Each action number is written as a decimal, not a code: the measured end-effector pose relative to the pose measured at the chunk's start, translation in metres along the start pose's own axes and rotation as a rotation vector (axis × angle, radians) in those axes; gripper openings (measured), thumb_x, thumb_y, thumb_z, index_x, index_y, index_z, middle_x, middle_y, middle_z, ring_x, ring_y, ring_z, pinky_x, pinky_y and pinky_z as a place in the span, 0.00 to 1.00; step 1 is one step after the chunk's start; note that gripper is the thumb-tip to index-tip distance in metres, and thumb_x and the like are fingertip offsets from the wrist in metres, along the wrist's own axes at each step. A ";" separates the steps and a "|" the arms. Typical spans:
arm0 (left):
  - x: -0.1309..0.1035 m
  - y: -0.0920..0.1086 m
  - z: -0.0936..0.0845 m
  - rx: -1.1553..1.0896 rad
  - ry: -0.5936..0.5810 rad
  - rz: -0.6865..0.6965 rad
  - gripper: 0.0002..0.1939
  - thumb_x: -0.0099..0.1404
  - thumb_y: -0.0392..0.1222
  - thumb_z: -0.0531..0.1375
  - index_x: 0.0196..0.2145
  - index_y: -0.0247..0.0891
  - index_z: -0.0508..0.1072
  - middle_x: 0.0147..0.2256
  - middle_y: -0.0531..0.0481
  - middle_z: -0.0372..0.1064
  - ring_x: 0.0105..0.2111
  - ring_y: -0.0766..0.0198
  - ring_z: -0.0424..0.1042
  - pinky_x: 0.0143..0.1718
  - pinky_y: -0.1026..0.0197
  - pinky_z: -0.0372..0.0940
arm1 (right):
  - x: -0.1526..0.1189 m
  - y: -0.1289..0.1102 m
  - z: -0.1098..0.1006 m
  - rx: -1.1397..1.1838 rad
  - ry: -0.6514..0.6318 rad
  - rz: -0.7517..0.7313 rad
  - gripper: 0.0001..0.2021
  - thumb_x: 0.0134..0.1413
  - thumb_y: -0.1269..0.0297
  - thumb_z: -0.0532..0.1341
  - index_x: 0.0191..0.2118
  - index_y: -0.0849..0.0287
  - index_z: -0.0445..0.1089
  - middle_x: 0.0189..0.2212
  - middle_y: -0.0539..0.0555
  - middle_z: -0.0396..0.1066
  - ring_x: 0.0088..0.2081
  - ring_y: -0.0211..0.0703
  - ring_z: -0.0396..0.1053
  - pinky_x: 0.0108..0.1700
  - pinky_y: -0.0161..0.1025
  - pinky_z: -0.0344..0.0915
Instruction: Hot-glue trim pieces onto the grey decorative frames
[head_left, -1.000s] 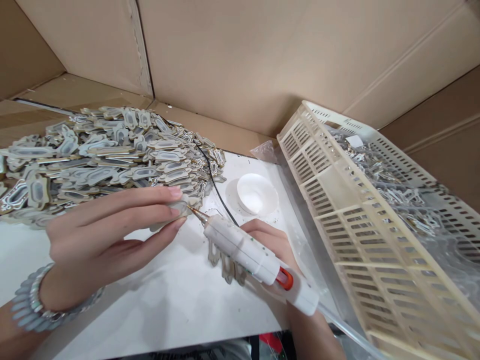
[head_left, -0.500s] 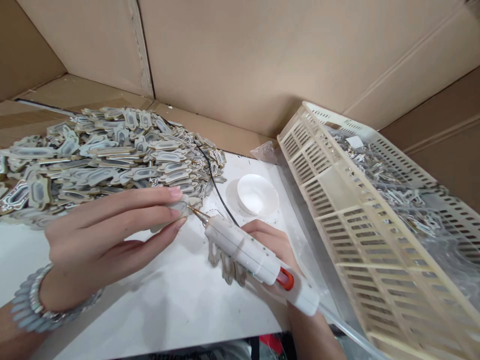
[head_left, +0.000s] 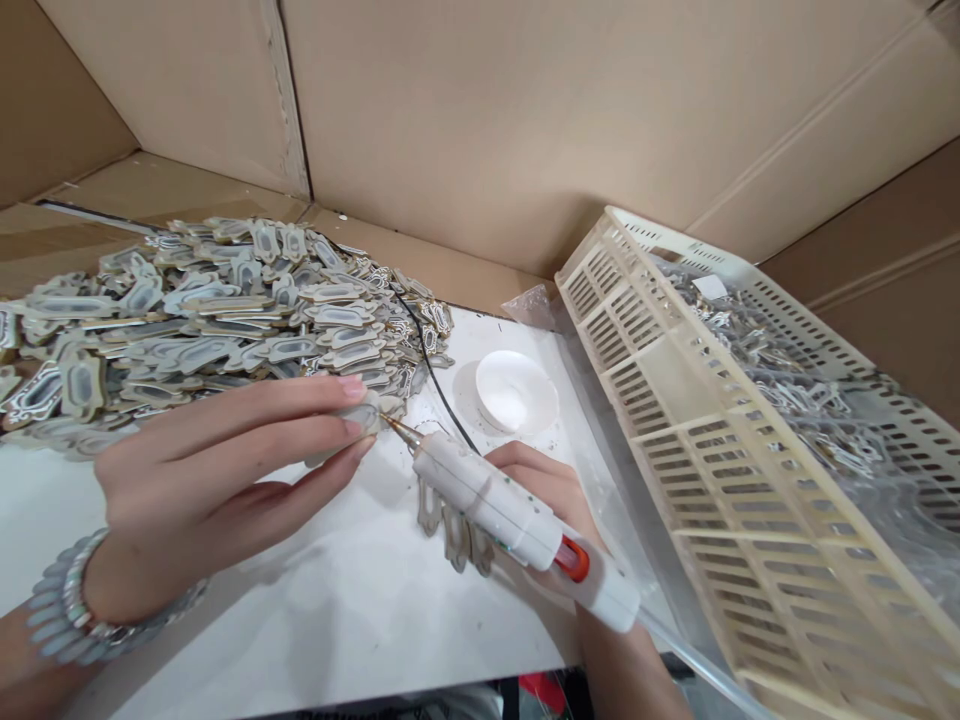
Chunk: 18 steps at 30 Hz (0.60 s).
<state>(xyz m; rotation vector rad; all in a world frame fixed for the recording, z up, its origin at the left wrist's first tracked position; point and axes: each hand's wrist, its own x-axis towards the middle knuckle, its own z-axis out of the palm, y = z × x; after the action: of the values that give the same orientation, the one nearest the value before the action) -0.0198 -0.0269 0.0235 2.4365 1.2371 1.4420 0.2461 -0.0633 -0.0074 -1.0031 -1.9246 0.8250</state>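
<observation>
My left hand (head_left: 217,465), with beads at the wrist, pinches a small grey ornate plate (head_left: 364,414) between its fingertips and thumb. My right hand (head_left: 536,478) is closed around a white hot glue gun (head_left: 487,495) with a red-orange part near its rear. The gun body hides most of those fingers. Its thin metal nozzle touches, or nearly touches, the right end of the plate. A few similar plates (head_left: 456,540) lie on the white work surface (head_left: 360,610), partly beneath the gun.
A big heap of similar plates (head_left: 225,305) covers the back left. Beyond the gun stands a small white bowl (head_left: 516,390), with a black cord (head_left: 442,385) beside it. A cream plastic crate (head_left: 690,440) with bagged metal pieces stands at right. Cardboard walls (head_left: 480,120) enclose the back.
Almost nothing differs. Both hands, the plate and the glue gun appear a few pixels further right and lower, as does much of the scene.
</observation>
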 end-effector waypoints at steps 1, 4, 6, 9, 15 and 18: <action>0.000 -0.001 0.000 0.002 -0.001 -0.008 0.17 0.62 0.43 0.65 0.43 0.70 0.75 0.44 0.72 0.77 0.37 0.66 0.80 0.45 0.62 0.80 | 0.000 0.000 0.000 -0.003 0.001 -0.002 0.05 0.59 0.66 0.60 0.34 0.56 0.73 0.35 0.52 0.73 0.33 0.37 0.72 0.35 0.33 0.66; 0.000 -0.005 0.004 0.010 0.025 0.031 0.23 0.62 0.45 0.65 0.49 0.77 0.71 0.44 0.74 0.76 0.36 0.65 0.80 0.43 0.61 0.81 | 0.000 0.000 0.000 -0.005 0.007 -0.008 0.05 0.59 0.66 0.60 0.34 0.56 0.73 0.35 0.52 0.73 0.33 0.37 0.72 0.35 0.33 0.67; -0.001 -0.010 0.008 0.013 0.056 0.077 0.24 0.62 0.46 0.65 0.50 0.77 0.70 0.44 0.74 0.76 0.35 0.65 0.80 0.41 0.61 0.81 | 0.001 0.000 0.001 0.001 0.009 -0.011 0.04 0.59 0.66 0.60 0.33 0.56 0.73 0.35 0.52 0.73 0.33 0.37 0.72 0.35 0.33 0.67; -0.004 -0.016 0.012 0.018 0.088 0.109 0.22 0.61 0.46 0.65 0.50 0.72 0.72 0.45 0.73 0.76 0.35 0.65 0.80 0.42 0.61 0.81 | 0.002 0.002 0.000 0.009 0.013 -0.009 0.04 0.58 0.67 0.61 0.32 0.56 0.72 0.34 0.51 0.73 0.32 0.37 0.71 0.35 0.32 0.66; -0.005 -0.006 0.005 0.035 0.050 0.018 0.04 0.63 0.46 0.64 0.36 0.58 0.75 0.41 0.66 0.78 0.36 0.65 0.80 0.43 0.60 0.80 | 0.003 0.001 0.000 -0.022 0.042 0.005 0.07 0.56 0.70 0.62 0.28 0.56 0.69 0.34 0.52 0.72 0.29 0.37 0.69 0.34 0.34 0.67; -0.003 -0.001 0.004 0.004 -0.012 -0.005 0.03 0.63 0.44 0.65 0.34 0.54 0.74 0.40 0.62 0.79 0.36 0.64 0.80 0.41 0.59 0.80 | 0.006 -0.001 0.000 -0.070 0.092 0.098 0.06 0.57 0.70 0.62 0.29 0.56 0.69 0.34 0.52 0.72 0.30 0.38 0.69 0.34 0.35 0.67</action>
<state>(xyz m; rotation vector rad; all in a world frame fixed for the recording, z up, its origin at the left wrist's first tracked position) -0.0177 -0.0271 0.0186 2.4394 1.2443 1.4230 0.2435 -0.0588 -0.0048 -1.1656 -1.8484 0.7573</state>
